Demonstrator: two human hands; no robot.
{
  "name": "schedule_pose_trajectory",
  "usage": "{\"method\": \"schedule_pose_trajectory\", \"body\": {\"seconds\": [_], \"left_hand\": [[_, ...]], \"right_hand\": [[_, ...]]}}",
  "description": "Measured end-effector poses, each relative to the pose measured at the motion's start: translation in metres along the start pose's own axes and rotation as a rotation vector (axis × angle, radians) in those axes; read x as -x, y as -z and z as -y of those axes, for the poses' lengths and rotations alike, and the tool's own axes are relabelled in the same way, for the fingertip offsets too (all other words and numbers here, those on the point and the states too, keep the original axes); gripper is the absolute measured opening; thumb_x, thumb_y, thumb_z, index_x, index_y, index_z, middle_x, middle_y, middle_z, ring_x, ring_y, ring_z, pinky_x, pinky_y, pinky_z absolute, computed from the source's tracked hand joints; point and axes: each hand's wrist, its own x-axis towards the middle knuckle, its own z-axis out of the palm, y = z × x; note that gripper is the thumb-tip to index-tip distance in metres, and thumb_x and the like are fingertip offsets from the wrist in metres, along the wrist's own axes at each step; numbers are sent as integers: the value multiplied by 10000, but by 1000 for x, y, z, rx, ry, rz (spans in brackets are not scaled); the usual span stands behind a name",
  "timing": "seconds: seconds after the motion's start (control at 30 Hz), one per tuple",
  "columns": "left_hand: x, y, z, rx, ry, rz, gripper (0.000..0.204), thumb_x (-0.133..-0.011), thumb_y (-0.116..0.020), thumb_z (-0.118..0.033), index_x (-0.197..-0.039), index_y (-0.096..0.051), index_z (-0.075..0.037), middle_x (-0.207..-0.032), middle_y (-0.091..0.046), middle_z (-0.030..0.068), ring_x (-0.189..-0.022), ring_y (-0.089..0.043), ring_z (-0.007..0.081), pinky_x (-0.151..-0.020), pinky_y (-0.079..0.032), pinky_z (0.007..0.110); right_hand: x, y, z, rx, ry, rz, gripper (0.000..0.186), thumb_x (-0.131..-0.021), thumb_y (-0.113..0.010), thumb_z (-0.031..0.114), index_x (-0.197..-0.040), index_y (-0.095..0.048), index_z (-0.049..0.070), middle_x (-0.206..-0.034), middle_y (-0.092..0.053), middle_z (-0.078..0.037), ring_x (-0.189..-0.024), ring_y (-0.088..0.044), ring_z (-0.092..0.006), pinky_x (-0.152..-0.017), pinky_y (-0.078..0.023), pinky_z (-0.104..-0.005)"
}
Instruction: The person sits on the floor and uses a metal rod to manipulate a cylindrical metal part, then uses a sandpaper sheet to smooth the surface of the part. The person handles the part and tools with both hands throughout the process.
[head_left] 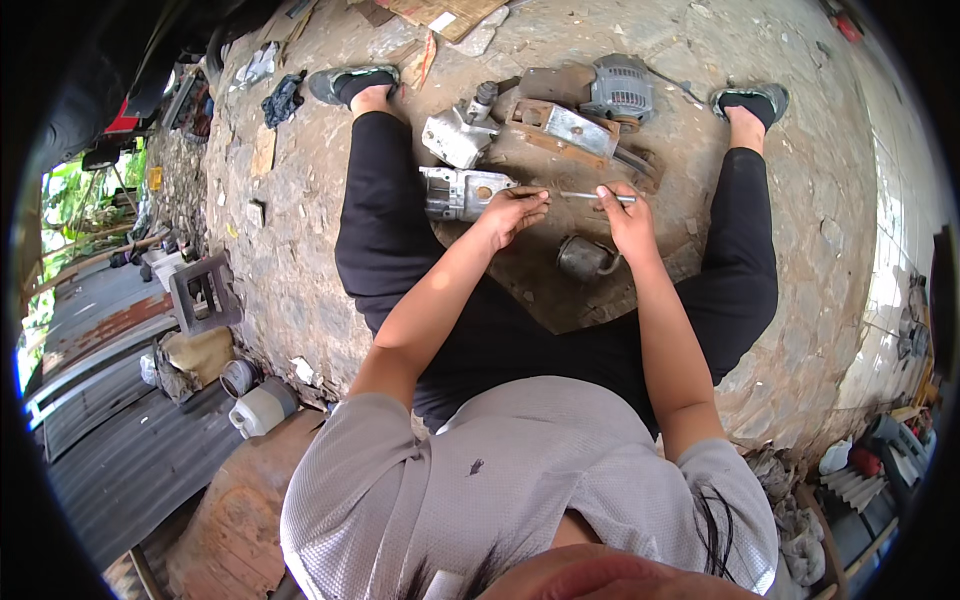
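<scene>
Between my hands, a slim metal rod [578, 195] lies level, its thicker end in the closed fingers of my right hand [628, 218]. Its thin end points at the fingertips of my left hand [514, 214]. Those fingertips are pressed together; whatever they pinch is too small to name. Just left of that hand rests a silvery cast metal housing [455, 193] with holes. Beyond it stands a second pale metal casting [456, 138] with a round fitting. Nearer me, below the rod, a dark metal cylinder [583, 258] with a curved side piece sits on the ground.
A grey finned motor-like part [622, 88] and a rusty metal block with a shiny plate [565, 130] lie beyond my hands, between my spread legs. At left are a white plastic jug [262, 408], a grey plastic crate [207, 292] and corrugated sheets [130, 440].
</scene>
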Motion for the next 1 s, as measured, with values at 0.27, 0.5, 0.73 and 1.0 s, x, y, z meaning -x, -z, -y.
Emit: {"method": "schedule_pose_trajectory", "body": {"seconds": [0.27,0.5,0.73,1.0], "left_hand": [[0,-3,-1,25,5,21,263,-959,-749,-132,-1201,-693,-45,-1039,-727,32,-918,-695,147,-838,-593,304],[-2,-4,2,112,24,45,230,-987,-710,-164,-1193,-678,-68,-1049,-726,22,-921,-694,151,-872,-578,324],[-5,3,3,145,-12,86,219,-985,-695,-129,-1197,-688,-72,-1062,-722,35,-944,-695,143,-891,-572,319],[3,-5,-2,68,-5,65,271,-982,-719,-136,-1239,-709,-50,-1096,-723,40,-949,-687,139,-904,-571,305]], "right_hand": [[-1,-3,-3,-68,52,-31,289,-1038,-647,244,-896,-678,-6,-735,-670,-35,-694,-562,-104,-664,-459,-298],[1,6,4,-30,-15,-38,318,-1039,-651,289,-921,-676,-6,-771,-707,-55,-732,-610,-102,-701,-484,-288],[0,1,-1,-142,-17,-36,302,-1034,-665,286,-952,-684,-4,-812,-718,-57,-765,-626,-102,-722,-493,-278],[1,3,-4,-103,20,40,264,-1032,-672,260,-971,-692,4,-829,-702,-22,-767,-571,-82,-723,-471,-256]]}}
